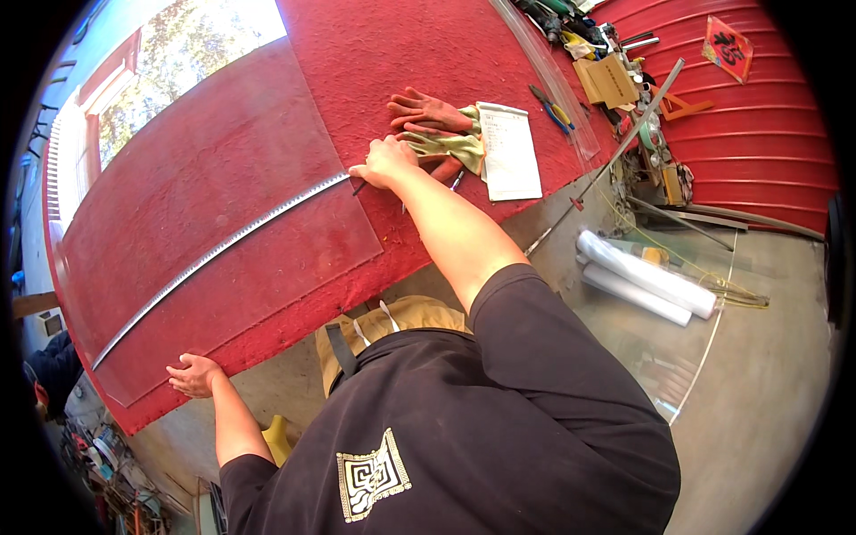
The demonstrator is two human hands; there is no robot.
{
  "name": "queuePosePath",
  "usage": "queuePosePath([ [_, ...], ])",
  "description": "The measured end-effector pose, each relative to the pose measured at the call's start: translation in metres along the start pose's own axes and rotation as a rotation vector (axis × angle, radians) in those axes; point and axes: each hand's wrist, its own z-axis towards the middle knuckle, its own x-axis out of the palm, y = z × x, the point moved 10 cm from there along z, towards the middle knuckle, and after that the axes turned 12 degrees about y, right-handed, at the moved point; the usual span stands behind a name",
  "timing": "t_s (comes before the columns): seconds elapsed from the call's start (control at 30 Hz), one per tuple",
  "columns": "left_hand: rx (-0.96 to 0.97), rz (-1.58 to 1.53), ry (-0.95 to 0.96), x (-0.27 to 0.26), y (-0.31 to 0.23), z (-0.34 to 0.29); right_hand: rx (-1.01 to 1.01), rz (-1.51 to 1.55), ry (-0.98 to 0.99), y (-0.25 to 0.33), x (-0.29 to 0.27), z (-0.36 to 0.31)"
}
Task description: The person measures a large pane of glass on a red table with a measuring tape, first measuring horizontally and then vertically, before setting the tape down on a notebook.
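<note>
Workshop: large red fabric-covered desk (383,53); long silver measuring-tape blade (241,234); pliers with blue-and-yellow handles (560,116); red-and-green work gloves (432,113); red ribbed metal wall (758,156); lower-left heap (120,468), too blurred to itemise, seemingly tools.

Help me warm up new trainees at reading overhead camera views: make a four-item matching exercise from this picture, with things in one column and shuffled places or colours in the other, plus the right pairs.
Things:
1. Right hand
2. Pale rolls
3. Left hand
4. Work gloves

Places or colours:
A. At the near edge of the red table, fingers spread
B. Red and green, just left of the white paper
C. At the upper-right end of the long marked strip
D. On the floor

Right pairs: 1-C; 2-D; 3-A; 4-B
</note>
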Motion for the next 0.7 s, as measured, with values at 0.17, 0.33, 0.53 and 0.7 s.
queuePosePath([
  [0.17, 0.009, 0.004, -0.009, 0.0004, 0.0003, -0.0002, -0.005, 0.003, 0.01, -0.0004, 0.0005, 0.0005],
  [0.33, 0.014, 0.028, 0.011, 0.0015, -0.0006, -0.0001, 0.0, -0.004, 0.004, -0.0009, -0.0007, 0.0011],
  [0.53, 0.004, 0.016, 0.023, 0.0021, 0.0001, 0.0001, -0.005, -0.012, 0.012, -0.0005, -0.0001, 0.0002],
  [0.7, 0.011, 0.012, -0.003, -0.0005, 0.0, 0.0, -0.012, -0.02, 0.017, 0.0009, 0.0001, -0.001],
])
